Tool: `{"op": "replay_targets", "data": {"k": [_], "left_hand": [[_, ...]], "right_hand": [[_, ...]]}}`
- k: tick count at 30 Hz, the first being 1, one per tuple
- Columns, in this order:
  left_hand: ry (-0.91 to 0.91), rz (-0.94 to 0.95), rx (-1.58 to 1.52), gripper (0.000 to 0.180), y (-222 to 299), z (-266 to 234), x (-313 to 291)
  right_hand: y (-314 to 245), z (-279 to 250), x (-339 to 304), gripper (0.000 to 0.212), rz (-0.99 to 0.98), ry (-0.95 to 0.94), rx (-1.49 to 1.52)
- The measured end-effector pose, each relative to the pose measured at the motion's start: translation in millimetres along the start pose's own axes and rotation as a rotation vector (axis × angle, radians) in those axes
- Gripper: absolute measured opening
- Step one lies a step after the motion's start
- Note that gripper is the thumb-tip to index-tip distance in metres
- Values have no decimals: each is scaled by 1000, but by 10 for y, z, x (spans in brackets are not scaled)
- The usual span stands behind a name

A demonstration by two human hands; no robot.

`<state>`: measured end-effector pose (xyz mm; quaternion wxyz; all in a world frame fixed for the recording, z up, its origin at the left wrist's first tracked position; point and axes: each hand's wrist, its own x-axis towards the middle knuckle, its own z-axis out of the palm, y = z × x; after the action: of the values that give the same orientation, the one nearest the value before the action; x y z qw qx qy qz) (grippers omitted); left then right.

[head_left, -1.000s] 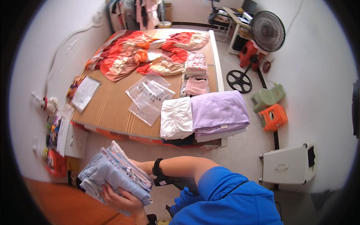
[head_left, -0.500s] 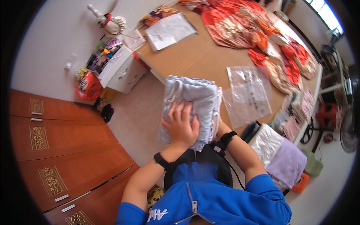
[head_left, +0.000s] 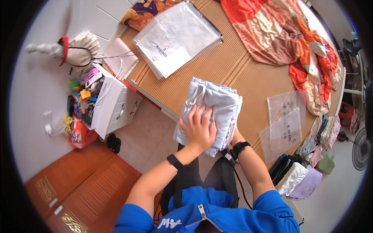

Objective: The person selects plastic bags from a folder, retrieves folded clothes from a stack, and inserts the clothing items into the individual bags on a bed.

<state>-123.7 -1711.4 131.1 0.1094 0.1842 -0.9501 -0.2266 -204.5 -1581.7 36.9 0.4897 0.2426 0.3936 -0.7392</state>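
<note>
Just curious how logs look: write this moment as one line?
left hand: spread on folded clothes; right hand: at their right side, partly hidden; nearby: plastic bags

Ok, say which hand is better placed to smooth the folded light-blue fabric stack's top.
Left hand, likely: it rests atop the stack; the right hand is at the right edge, partly hidden.

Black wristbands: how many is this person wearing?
2. One black wristband sits just behind the left hand, which lies on the folded clothes; the other wristband sits just behind the right hand, itself partly hidden. No more show.
</note>
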Motion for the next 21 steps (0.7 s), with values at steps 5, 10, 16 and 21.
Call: {"op": "replay_targets", "data": {"k": [5, 10, 16, 21], "left_hand": [[-125, 20, 25, 44, -1088, 349, 907], [-107, 163, 166, 46, -1557, 777, 1422], [-11, 286, 282, 41, -1949, 1634, 1082], [-89, 120, 263, 39, -1730, 1441, 1224]], "right_hand": [[177, 449, 1377, 60, -25, -23, 217], [206, 574, 2356, 60, -90, -96, 357], [229, -110, 2156, 33, -193, 677, -778], [-75, -175, 1554, 20, -188, 594, -667]]}}
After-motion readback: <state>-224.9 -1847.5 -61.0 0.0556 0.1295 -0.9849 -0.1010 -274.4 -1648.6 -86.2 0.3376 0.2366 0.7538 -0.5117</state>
